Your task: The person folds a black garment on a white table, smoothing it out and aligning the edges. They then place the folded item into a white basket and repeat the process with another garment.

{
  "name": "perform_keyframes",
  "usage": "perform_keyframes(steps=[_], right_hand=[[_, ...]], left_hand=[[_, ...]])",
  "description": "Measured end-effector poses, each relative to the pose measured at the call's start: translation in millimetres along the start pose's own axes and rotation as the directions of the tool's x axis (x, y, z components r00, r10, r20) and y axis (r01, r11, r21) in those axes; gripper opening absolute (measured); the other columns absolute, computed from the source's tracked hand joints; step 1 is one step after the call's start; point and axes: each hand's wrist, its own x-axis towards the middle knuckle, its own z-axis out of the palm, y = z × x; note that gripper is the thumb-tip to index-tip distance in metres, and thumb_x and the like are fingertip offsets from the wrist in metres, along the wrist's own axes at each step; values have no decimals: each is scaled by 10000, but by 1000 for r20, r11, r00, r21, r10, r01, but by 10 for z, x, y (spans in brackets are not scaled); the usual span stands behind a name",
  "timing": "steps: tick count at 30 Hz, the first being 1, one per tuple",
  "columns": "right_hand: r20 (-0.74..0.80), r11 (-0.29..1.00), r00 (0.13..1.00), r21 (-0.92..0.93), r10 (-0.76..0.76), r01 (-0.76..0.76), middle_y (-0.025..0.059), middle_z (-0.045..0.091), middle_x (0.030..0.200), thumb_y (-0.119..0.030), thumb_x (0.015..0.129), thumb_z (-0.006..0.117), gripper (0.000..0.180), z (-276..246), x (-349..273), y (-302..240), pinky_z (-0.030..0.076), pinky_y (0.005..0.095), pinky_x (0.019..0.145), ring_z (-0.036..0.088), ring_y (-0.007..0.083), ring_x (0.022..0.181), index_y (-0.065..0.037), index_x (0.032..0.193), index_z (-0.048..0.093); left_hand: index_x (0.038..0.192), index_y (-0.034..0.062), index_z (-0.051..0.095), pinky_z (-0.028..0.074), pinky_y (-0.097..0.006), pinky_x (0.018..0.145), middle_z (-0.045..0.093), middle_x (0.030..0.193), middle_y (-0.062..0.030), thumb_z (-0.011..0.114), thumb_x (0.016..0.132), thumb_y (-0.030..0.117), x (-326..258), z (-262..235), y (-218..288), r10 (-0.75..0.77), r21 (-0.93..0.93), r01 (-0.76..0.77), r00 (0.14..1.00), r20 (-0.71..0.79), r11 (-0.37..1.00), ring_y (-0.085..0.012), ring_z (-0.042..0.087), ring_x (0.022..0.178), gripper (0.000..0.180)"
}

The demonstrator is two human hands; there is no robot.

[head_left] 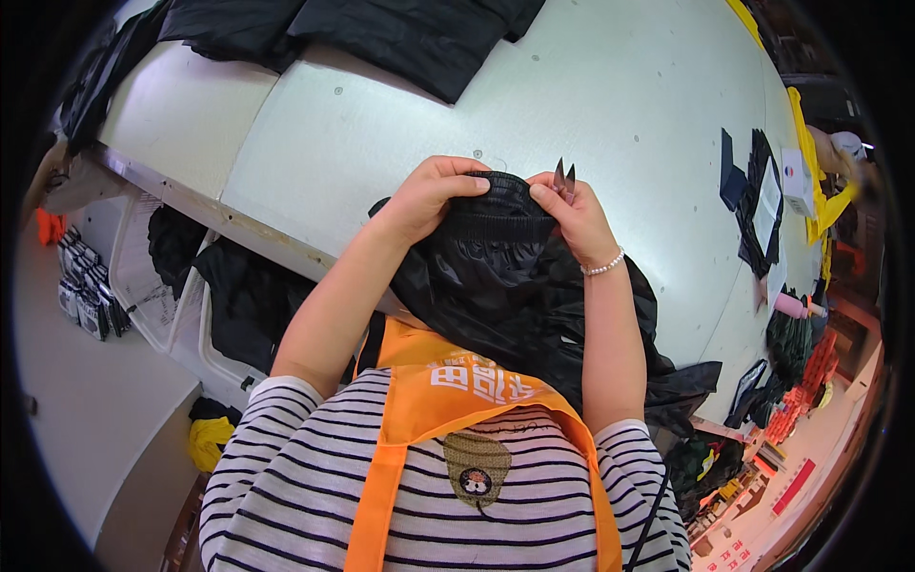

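A black garment (pixel 477 276) lies bunched at the near edge of the tabletop (pixel 381 138), its gathered elastic waistband (pixel 500 229) raised toward the far side. The left grip (pixel 429 198) pinches one side of the band, thumb uppermost; the right grip (pixel 578 221) pinches the other side and also holds small snips (pixel 564 179), blades pointing away from the wearer. Those bare points sit just beside the cloth, so a turn of the right wrist could nick the fabric or catch the left fingers; a loosened pinch could let the slick band slip. The snips' handles are hidden in the palm, and the dark folds probably conceal any seam or thread. Farther off, more black cloth (pixel 410 43) is cut off by the upper edge.
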Motion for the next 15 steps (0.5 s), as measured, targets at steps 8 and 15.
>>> perform_keyframes(steps=[8, 15], right_hand=[[-102, 924, 982, -365, -161, 114, -8, 589, 700, -74, 793, 661, 84, 174, -64, -369, 383, 204, 573, 439, 55, 602, -25, 860, 675], [-328, 942, 910, -298, -254, 155, -29, 567, 685, -104, 825, 656, 109, 185, 37, -321, 375, 202, 560, 423, 40, 598, 4, 820, 638]], left_hand=[[956, -48, 647, 493, -222, 694, 665, 840, -54, 610, 815, 73, -32, 297, 63, 66, 499, 16, 987, -148, 867, -108, 621, 747, 189], [918, -50, 644, 492, -212, 675, 665, 829, -65, 610, 798, 47, -41, 320, 53, -24, 234, 74, 977, -212, 969, -105, 623, 736, 159]])
